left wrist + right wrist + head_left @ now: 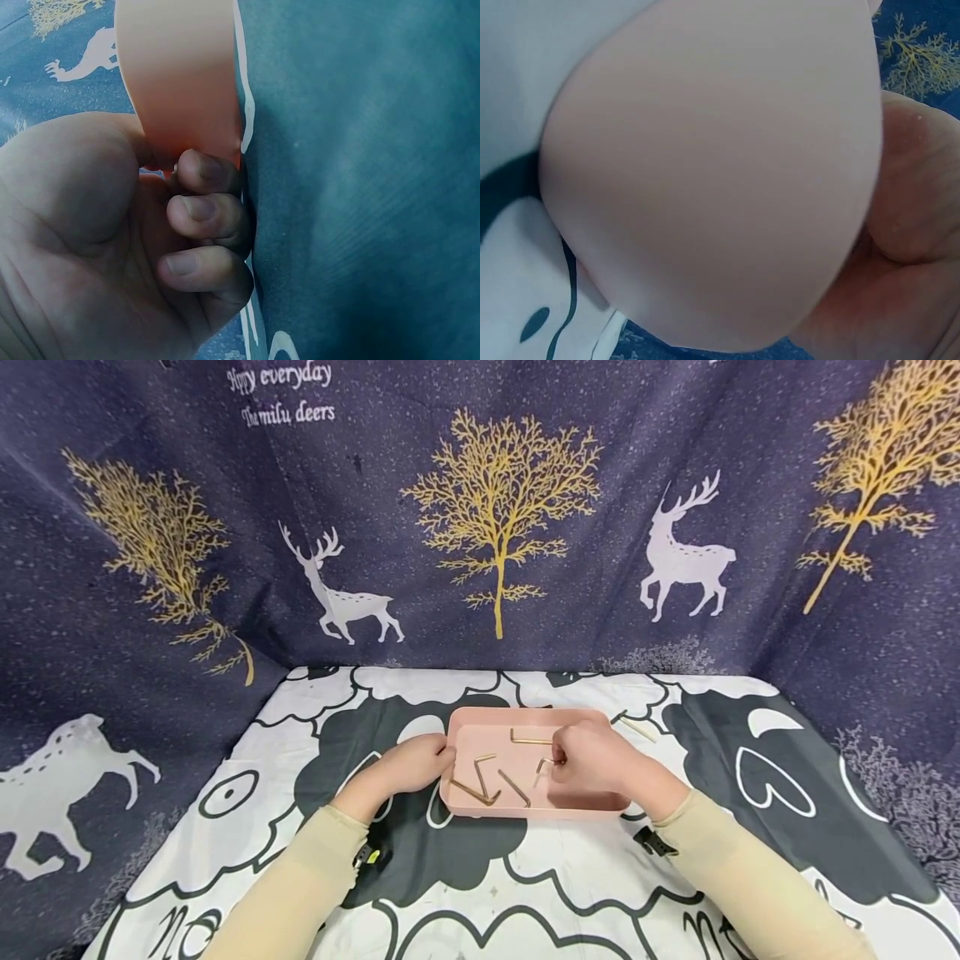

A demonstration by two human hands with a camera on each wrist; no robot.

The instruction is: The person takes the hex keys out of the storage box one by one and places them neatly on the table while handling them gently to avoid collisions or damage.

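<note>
A bent key [540,767] is pinched by the right hand [592,760], protruding toward nine o'clock, its exposed leg angled toward seven, within the tray [495,717] outline; the tray's nine-o'clock end is gripped by the left hand [422,762].

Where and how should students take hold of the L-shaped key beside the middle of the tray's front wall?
Probably pinch the L-shaped key midway along its long arm, coming from above: that straight part has open space on both sides, while the bent end sits close to the front wall, leaving fingers little room.
</note>
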